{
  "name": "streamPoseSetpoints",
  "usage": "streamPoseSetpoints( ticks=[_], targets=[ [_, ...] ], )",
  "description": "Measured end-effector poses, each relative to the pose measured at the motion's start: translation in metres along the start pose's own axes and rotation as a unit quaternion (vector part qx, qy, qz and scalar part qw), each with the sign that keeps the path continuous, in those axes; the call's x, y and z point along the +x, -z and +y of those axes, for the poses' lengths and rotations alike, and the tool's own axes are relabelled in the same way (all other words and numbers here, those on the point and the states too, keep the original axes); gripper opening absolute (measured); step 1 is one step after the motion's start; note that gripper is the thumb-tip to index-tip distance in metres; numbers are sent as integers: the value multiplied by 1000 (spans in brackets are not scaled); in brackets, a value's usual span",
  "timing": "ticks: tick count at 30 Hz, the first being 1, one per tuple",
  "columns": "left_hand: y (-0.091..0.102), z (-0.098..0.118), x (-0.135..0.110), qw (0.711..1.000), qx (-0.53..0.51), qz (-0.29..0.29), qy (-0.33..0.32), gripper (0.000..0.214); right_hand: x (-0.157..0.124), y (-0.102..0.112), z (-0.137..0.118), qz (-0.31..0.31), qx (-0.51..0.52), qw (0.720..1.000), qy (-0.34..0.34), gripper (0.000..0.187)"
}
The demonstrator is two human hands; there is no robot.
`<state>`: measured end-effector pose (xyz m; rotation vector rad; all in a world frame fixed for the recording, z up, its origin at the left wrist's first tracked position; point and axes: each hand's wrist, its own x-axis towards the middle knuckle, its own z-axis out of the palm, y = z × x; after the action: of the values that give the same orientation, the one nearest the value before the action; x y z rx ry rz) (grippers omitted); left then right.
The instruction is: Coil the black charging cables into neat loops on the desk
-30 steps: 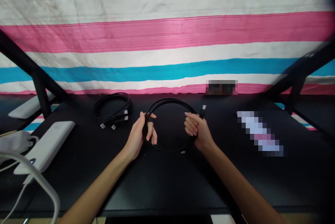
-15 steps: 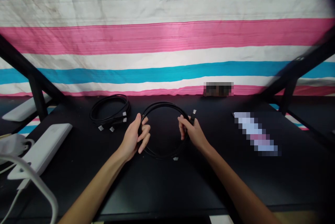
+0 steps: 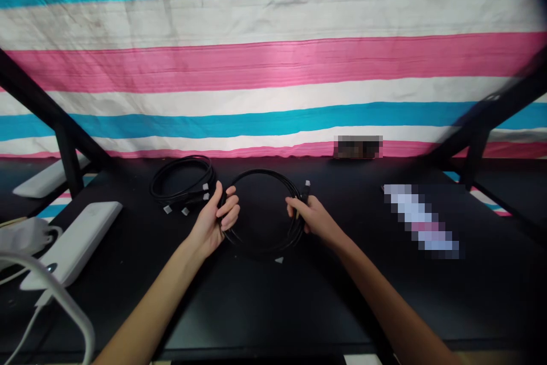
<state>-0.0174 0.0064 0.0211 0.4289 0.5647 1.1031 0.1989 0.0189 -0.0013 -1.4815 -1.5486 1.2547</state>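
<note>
A black cable wound into a round coil (image 3: 260,174) sits over the black table (image 3: 265,302). My left hand (image 3: 216,217) is closed on the coil's left side. On the right side, my right hand (image 3: 310,217) grips the loops, and one silver-tipped plug (image 3: 306,184) sticks up above its fingers. The other plug (image 3: 278,261) hangs at the coil's bottom. Just left of my left hand lies a second pile of coiled black cables (image 3: 183,183) with several silver plugs.
A white power bank (image 3: 72,242) and white cables (image 3: 51,291) lie at the left edge. Black frame struts (image 3: 64,143) rise at both sides. A blurred-out strip (image 3: 421,220) rests at the right. A striped pink, white and blue cloth (image 3: 273,63) hangs behind.
Both hands have moved left with the coil, toward the other cable pile. The loop has become smaller, and my hands are closer together.
</note>
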Motion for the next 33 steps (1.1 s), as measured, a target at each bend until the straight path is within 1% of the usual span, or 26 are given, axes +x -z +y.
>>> streamPoseSetpoints(
  ticks=[4, 7, 9, 11, 13, 16, 20, 22, 28, 30, 33],
  targets=[
    [-3, -4, -1, 992, 122, 1, -27, 38, 0, 1, -3, 28, 89, 995, -21, 37],
    [-2, -12, 1, 980, 191, 20, -47, 35, 3, 1, 0, 75, 137, 987, -44, 36],
    [0, -16, 3, 968, 240, 45, -63, 32, 7, 1, 3, 110, 173, 977, -57, 35],
    [2, -19, 4, 952, 293, 60, -67, 33, 10, 1, 6, 132, 203, 968, -61, 35],
    [3, -20, 5, 941, 331, 49, -56, 39, 12, 0, 7, 142, 220, 963, -63, 35],
    [2, -19, 4, 936, 351, 6, -31, 45, 12, 0, 6, 146, 232, 959, -69, 33],
    [3, -21, 3, 927, 374, -32, 1, 42, 13, 1, 8, 150, 215, 962, -79, 33],
    [2, -22, 4, 923, 383, -28, 0, 39, 15, 2, 10, 145, 208, 964, -80, 34],
    [-3, -22, 4, 927, 372, 14, -47, 37, 18, 1, 17, 113, 207, 969, -73, 36],
    [-2, -21, 4, 927, 370, 22, -53, 36, 18, 0, 16, 110, 212, 969, -70, 35],
    [2, -22, 6, 926, 368, 51, -71, 39, 18, -1, 15, 107, 229, 965, -70, 34]
  ],
)
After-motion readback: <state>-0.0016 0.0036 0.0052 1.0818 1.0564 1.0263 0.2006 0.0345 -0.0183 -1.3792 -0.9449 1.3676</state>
